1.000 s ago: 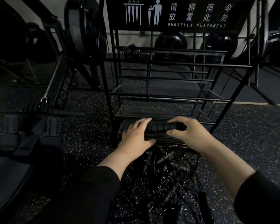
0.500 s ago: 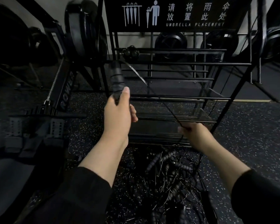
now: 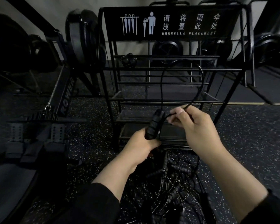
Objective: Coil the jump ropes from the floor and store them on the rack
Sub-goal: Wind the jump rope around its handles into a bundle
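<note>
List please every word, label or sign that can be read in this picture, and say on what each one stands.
"请将雨伞放置此处": white characters in two rows on the sign atop the rack.
"UMBRELLA PLACEMENT": white capitals under the characters, same sign.
Pictograms, no words: a row of hanging umbrellas and a figure holding an umbrella, left on the sign.
"ROWER": white letters along the rail of the rowing machine, partly dim.
Nothing else is readable.

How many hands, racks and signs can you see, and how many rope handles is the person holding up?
Hands: 2, the left hand and the right hand
Rope handles held up: 1, the black handle in the left hand's grip
Racks: 1, the black rack
Signs: 1, the umbrella sign
Total: 5
</note>
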